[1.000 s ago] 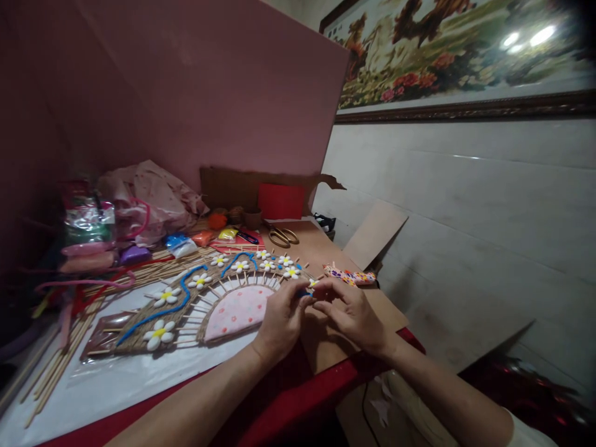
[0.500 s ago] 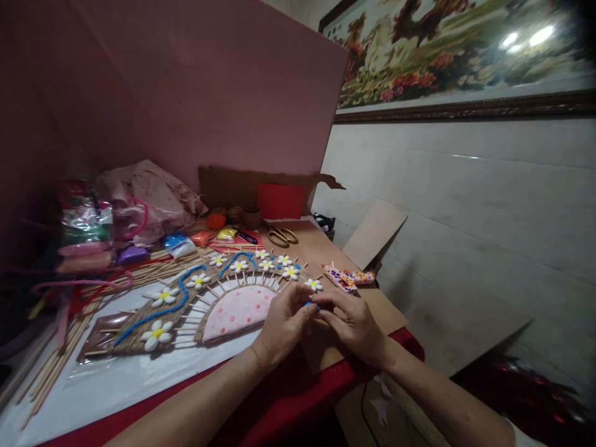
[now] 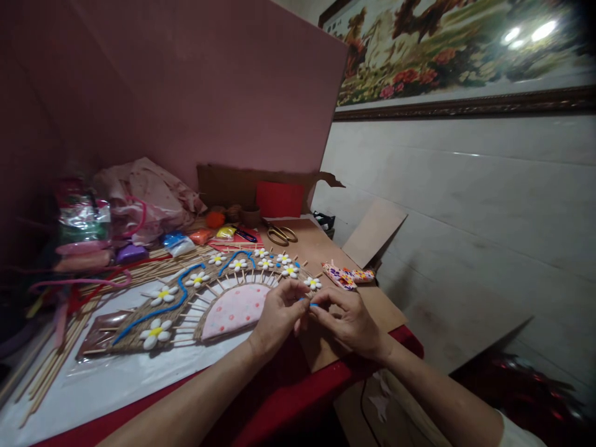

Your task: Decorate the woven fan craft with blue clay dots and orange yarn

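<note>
Head view:
- Left hand [image 3: 279, 315]: thumb and fingers pinched nearly together at the tips, with blue showing between them.
- Right hand [image 3: 347, 318]: thumb and forefinger closed on a small blue piece [image 3: 314, 305] (its full shape is hidden by the fingers). The fingertips of both hands meet at or very near this piece, above the near part of the brown board [image 3: 391, 310].
- Left of the grip: a rope-covered arch [image 3: 189, 300] lies on a white sheet [image 3: 139, 388]. It carries white flowers with yellow centres [image 3: 156, 334] and a wavy blue strip [image 3: 171, 308]. Short sticks span from the arch to a pink half-disc [image 3: 233, 313], which lies just beside the left hand.
- Just beyond the grip: one flower [image 3: 312, 283] at the arch's right end.
- Beyond and right of the grip: a folded patterned cloth [image 3: 342, 276] on the board.
- Farther beyond, slightly left: scissors [image 3: 282, 236] with gold-coloured handles.
- Far left of the grip: loose sticks [image 3: 51, 372], a purple packet [image 3: 131, 253] and a blue-and-white packet [image 3: 179, 244].
- Below the grip: red cloth [image 3: 298, 394] along the table edge.
</note>
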`<state>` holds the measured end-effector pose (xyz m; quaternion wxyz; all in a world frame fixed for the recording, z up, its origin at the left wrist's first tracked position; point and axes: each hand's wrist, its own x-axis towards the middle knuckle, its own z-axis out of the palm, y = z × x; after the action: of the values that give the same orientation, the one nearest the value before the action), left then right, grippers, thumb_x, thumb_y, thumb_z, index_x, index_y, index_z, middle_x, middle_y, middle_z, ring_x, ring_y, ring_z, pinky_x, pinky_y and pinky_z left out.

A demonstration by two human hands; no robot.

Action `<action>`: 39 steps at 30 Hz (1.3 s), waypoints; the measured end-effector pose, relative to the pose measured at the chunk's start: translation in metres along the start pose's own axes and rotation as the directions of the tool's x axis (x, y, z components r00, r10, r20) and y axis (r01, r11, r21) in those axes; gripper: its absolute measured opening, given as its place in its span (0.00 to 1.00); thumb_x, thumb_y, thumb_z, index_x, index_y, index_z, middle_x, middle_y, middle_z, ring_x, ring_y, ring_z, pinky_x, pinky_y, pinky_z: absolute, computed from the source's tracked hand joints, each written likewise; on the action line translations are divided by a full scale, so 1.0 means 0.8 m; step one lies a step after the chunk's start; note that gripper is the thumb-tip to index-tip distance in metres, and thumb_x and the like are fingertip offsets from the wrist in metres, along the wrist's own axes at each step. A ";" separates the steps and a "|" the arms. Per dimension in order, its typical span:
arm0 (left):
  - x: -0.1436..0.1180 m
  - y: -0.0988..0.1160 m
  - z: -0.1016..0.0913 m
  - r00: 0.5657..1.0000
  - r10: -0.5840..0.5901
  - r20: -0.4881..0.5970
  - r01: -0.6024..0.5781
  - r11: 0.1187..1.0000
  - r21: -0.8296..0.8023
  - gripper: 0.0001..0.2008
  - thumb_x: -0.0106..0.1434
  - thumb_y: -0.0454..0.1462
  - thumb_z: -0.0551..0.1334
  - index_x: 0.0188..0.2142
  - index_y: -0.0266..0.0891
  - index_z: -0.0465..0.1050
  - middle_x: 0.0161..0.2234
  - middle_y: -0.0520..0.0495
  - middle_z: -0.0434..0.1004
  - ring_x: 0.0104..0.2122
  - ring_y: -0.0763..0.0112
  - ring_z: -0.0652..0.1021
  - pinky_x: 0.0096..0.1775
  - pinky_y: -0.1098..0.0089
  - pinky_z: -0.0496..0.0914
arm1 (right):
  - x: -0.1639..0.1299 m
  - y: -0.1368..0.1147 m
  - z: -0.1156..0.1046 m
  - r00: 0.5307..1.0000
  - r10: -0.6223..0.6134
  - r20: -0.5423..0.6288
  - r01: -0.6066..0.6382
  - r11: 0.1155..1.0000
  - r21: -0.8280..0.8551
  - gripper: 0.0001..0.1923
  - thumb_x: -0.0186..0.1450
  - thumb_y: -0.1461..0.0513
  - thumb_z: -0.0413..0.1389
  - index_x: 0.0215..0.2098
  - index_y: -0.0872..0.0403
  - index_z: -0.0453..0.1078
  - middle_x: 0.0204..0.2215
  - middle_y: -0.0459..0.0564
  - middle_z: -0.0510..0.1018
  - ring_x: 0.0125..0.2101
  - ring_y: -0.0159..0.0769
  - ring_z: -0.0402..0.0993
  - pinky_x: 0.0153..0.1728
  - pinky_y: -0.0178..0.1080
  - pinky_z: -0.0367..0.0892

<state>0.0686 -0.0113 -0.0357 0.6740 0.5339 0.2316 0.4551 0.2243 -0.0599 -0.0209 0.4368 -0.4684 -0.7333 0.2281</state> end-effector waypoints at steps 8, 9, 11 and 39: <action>-0.001 0.000 0.004 1.000 0.011 0.012 -0.012 0.993 0.120 0.15 0.57 0.46 0.61 0.33 0.35 0.69 0.15 0.57 0.65 0.15 0.79 0.64 0.18 0.76 0.57 | 0.006 -0.007 -0.009 0.931 0.359 0.065 -0.315 0.701 0.639 0.13 0.57 0.54 0.61 0.27 0.56 0.70 0.21 0.44 0.71 0.21 0.26 0.66 0.22 0.30 0.62; -0.001 0.001 0.004 1.000 0.016 0.014 -0.018 0.990 0.138 0.15 0.58 0.47 0.60 0.32 0.35 0.69 0.15 0.57 0.65 0.15 0.80 0.64 0.18 0.77 0.57 | 0.007 -0.007 -0.010 0.932 0.358 0.051 -0.308 0.712 0.631 0.12 0.56 0.55 0.62 0.28 0.56 0.71 0.21 0.44 0.71 0.21 0.26 0.66 0.22 0.30 0.62; -0.002 0.002 0.005 0.999 0.016 0.032 -0.021 0.987 0.162 0.15 0.58 0.47 0.60 0.30 0.35 0.68 0.16 0.57 0.65 0.15 0.80 0.63 0.18 0.77 0.56 | 0.006 -0.006 -0.010 0.937 0.346 0.035 -0.298 0.746 0.595 0.11 0.56 0.56 0.62 0.30 0.56 0.73 0.21 0.44 0.71 0.22 0.27 0.65 0.22 0.30 0.62; -0.005 0.000 0.008 0.980 -0.034 0.195 -0.027 0.952 0.303 0.16 0.60 0.47 0.56 0.28 0.36 0.67 0.16 0.56 0.62 0.16 0.79 0.60 0.19 0.76 0.54 | 0.017 -0.006 -0.020 0.872 0.476 0.114 -0.382 0.514 0.768 0.13 0.50 0.60 0.67 0.28 0.57 0.70 0.26 0.47 0.76 0.25 0.27 0.71 0.24 0.29 0.65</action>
<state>0.0719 -0.0179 -0.0344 0.6041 0.6735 0.2319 0.3573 0.2329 -0.0510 -0.0030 0.5634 -0.4143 -0.3997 0.5926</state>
